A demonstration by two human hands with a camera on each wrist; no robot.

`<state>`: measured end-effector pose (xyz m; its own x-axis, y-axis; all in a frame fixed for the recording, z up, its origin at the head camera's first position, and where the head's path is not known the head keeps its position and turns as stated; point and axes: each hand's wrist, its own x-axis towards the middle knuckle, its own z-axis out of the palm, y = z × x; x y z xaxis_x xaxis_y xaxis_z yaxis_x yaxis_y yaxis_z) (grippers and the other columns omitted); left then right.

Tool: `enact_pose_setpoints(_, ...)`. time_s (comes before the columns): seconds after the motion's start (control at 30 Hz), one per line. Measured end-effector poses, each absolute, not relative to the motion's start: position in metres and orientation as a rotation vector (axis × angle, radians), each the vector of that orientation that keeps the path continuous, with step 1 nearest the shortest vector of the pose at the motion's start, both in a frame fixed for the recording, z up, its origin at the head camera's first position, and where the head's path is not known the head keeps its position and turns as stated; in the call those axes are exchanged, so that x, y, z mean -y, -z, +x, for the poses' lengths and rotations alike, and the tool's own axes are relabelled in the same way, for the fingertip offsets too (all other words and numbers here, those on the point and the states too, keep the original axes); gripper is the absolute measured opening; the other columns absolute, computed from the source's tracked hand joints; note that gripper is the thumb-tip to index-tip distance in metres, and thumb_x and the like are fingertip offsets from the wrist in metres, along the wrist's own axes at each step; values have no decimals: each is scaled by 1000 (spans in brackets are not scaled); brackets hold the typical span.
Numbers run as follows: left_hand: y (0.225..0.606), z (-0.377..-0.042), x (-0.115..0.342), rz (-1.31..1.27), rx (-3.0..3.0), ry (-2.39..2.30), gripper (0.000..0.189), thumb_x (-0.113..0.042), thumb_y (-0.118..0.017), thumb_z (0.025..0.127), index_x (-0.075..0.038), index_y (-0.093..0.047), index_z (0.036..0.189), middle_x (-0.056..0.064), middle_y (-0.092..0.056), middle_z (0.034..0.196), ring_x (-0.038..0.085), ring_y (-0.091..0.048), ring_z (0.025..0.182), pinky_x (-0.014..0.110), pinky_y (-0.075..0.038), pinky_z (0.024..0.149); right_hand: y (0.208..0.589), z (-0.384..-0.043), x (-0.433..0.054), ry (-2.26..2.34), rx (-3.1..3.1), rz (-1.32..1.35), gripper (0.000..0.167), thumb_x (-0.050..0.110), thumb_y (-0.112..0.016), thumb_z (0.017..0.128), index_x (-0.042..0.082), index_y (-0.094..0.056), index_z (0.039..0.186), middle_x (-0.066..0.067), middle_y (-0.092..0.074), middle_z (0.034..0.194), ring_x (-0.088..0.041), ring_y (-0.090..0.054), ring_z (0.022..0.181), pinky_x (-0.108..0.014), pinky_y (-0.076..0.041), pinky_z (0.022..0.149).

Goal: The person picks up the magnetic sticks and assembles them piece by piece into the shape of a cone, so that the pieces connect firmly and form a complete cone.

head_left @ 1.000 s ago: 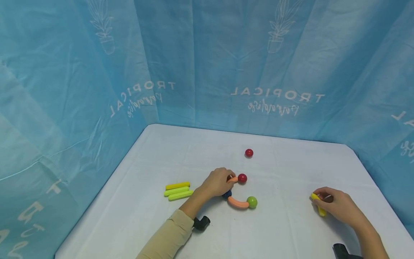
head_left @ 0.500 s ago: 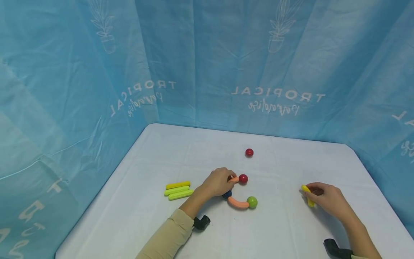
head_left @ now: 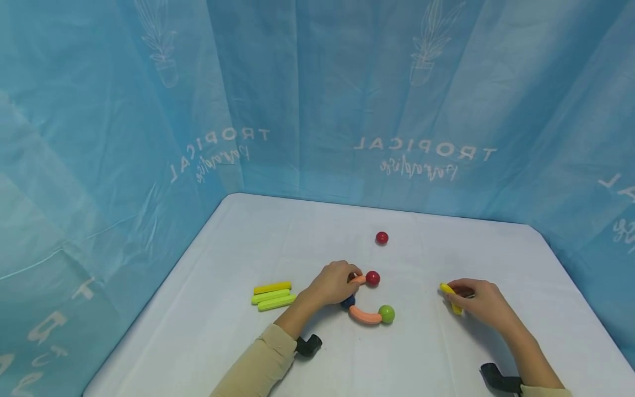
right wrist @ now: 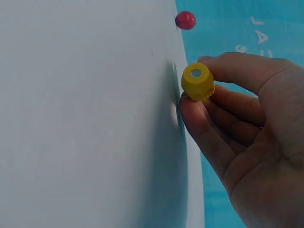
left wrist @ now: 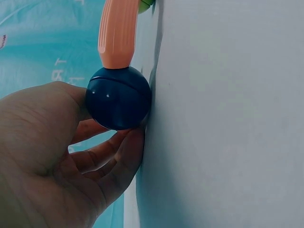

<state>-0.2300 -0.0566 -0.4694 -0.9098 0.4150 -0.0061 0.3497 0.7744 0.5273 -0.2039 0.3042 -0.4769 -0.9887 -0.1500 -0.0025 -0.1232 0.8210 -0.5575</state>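
On the white table, my left hand (head_left: 329, 284) holds a chain of magnetic balls and curved orange sticks. A dark blue ball (left wrist: 117, 104) sits at its bend, thumb and fingers close around it. One orange stick (head_left: 365, 316) runs from there to a green ball (head_left: 387, 314); the other orange stick (head_left: 359, 280), partly covered by my fingers, leads to a red ball (head_left: 373, 278). To the right, my right hand (head_left: 483, 302) pinches a yellow magnetic stick (right wrist: 198, 85) between thumb and fingers. Its round grey end shows in the right wrist view.
A second red ball (head_left: 382, 238) lies alone farther back on the table. Left of my left hand lie a yellow stick (head_left: 272, 288) and two lime sticks (head_left: 276, 302) side by side. Blue printed cloth (head_left: 322, 99) hangs behind and beside the table (head_left: 297, 231).
My right hand has moved left across the table with the yellow stick, toward the chain. My left hand and the chain have stayed in place.
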Motion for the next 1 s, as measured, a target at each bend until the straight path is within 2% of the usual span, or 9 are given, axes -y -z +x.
enact_pose_setpoints(0.27, 473, -231, 56, 611, -2848, -799, 27, -24, -64, 91, -17, -69, 116, -8, -59, 89, 10, -51, 78, 26, -47, 71, 481, -209, -288, 933, -2958, -282, 40, 33, -73, 86, 6, -69, 115, -2, -67, 100, -20, -62, 90, -39, -51, 74)
enact_pose_setpoints(0.5, 472, -231, 57, 607, -2853, -795, 27, -25, -65, 91, -17, -69, 116, -9, -59, 88, 9, -51, 78, 26, -47, 71, 481, -215, -273, 958, -2945, -362, 37, 32, -72, 86, 9, -70, 115, -1, -68, 102, -17, -61, 89, -35, -50, 71)
enact_pose_setpoints(1.0, 472, -232, 57, 624, -2861, -777, 27, -24, -64, 91, -18, -69, 117, -8, -60, 91, 9, -51, 79, 27, -47, 73, 479, -224, -241, 960, -2899, -411, 33, 29, -75, 85, 12, -71, 114, 3, -66, 99, -17, -58, 87, -31, -52, 73)
